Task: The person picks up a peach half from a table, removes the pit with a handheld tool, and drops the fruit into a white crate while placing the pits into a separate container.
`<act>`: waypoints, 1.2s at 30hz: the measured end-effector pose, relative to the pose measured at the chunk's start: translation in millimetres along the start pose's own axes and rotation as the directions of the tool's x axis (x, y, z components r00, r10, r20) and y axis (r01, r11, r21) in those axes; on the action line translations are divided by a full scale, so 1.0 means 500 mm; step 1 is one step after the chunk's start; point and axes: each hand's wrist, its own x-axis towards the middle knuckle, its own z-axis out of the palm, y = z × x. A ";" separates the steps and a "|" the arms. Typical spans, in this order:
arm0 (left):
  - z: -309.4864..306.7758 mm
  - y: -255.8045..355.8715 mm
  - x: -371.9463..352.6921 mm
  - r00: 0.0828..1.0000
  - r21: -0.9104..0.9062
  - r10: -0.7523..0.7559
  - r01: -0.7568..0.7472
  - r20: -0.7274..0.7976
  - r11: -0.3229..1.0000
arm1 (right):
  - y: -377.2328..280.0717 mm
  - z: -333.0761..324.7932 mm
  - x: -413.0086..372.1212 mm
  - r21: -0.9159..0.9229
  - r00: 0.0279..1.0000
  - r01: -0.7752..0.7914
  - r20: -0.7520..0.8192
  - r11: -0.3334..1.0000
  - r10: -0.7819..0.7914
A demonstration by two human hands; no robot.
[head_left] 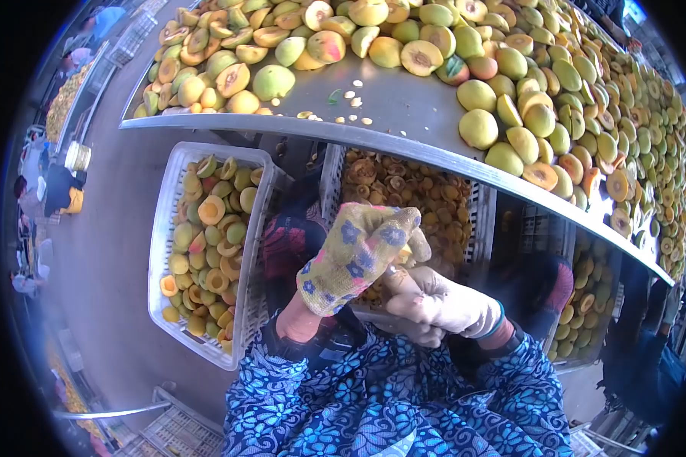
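My left hand [357, 257], in a yellowish glove with blue flowers, is closed in front of my lap. A small yellow piece of apricot-like fruit [403, 254] shows at its fingertips. My right hand [443, 306], in a cream glove with a teal cuff, is closed just below and touches the left one. A tiny shiny spot shows between the hands, but what the right fingers hold is hidden. Under both hands stands a crate [331, 171] filled with brownish-orange cut fruit pieces [434, 199].
A metal table [404, 103] heaped with whole and halved fruit [564, 122] crosses ahead, its raised rim close to my hands. Pale kernels lie on it. A white crate [160, 255] of fruit halves stands left, another fruit-filled crate [587, 305] right. Other people [34, 171] are at far left.
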 end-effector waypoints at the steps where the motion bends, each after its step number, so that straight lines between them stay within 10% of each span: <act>1: -0.003 0.001 -0.004 1.000 -0.004 0.007 -0.007 -0.009 1.000 | 0.007 0.003 -0.004 0.244 0.995 -0.065 0.094 0.967 0.043; 5: 0.016 -0.003 -0.015 0.979 -0.264 0.045 -0.097 -0.198 0.960 | 0.012 0.010 0.026 0.615 0.947 -0.103 0.301 0.782 -0.112; 9: 0.014 -0.019 -0.005 0.911 -0.260 0.162 -0.273 -0.378 0.926 | 0.007 0.000 0.040 0.457 0.978 -0.004 0.188 0.889 -0.092; 11: -0.003 -0.070 0.015 0.973 -0.794 -0.157 -0.041 -0.170 0.606 | -0.022 0.012 0.047 0.468 0.957 -0.075 0.282 0.880 -0.068; 13: -0.027 -0.007 -0.002 0.978 -0.793 -0.156 -0.013 -0.136 0.609 | -0.049 0.034 0.050 0.252 0.988 -0.019 0.151 0.968 -0.020; 17: -0.153 -0.051 -0.050 0.787 -0.278 0.127 -0.357 -0.603 0.892 | -0.007 0.010 0.059 0.311 0.986 0.166 -0.083 0.936 -0.147; 18: -0.217 -0.106 -0.095 0.669 0.158 0.350 -0.332 -0.655 0.930 | 0.002 0.001 0.065 0.085 0.968 0.067 -0.248 0.994 -0.044; 19: -0.257 -0.049 -0.150 0.622 0.804 0.601 0.081 -0.502 0.589 | 0.022 -0.001 0.077 -0.430 0.878 -0.006 -0.434 0.903 -0.201; 21: -0.474 -0.126 -0.255 0.644 0.800 0.484 0.542 -0.592 0.258 | 0.115 -0.042 0.061 -0.941 0.884 -0.271 -0.326 0.201 -0.334; 24: -0.490 -0.064 -0.281 0.690 0.698 0.478 0.688 -0.544 -0.199 | 0.132 -0.030 0.047 -0.889 0.881 -0.336 -0.413 0.311 -0.229; 25: -0.456 -0.013 -0.240 0.702 0.717 0.485 0.669 -0.522 -0.197 | 0.096 -0.013 0.043 -0.865 0.886 -0.325 -0.420 0.383 -0.195; 27: -0.362 0.062 -0.144 0.704 0.832 0.459 0.374 -0.542 0.409 | 0.083 -0.004 0.045 -0.890 0.876 -0.220 -0.360 0.398 -0.322; 29: -0.246 0.097 -0.025 0.787 0.754 0.442 0.043 -0.430 0.656 | 0.069 0.001 0.047 -0.899 0.878 -0.237 -0.361 0.369 -0.315; 32: -0.077 0.113 0.162 0.794 0.820 0.585 -0.441 0.166 0.366 | 0.091 -0.007 0.044 -0.903 0.869 -0.187 -0.335 0.387 -0.363; 33: -0.031 0.084 0.213 0.830 0.621 0.538 -0.502 0.148 0.602 | 0.091 -0.011 0.040 -0.905 0.869 -0.185 -0.333 0.384 -0.367; 36: 0.081 0.047 0.339 0.879 0.822 0.431 -0.391 0.202 0.413 | 0.081 -0.017 0.024 -0.873 0.875 -0.184 -0.355 0.451 -0.329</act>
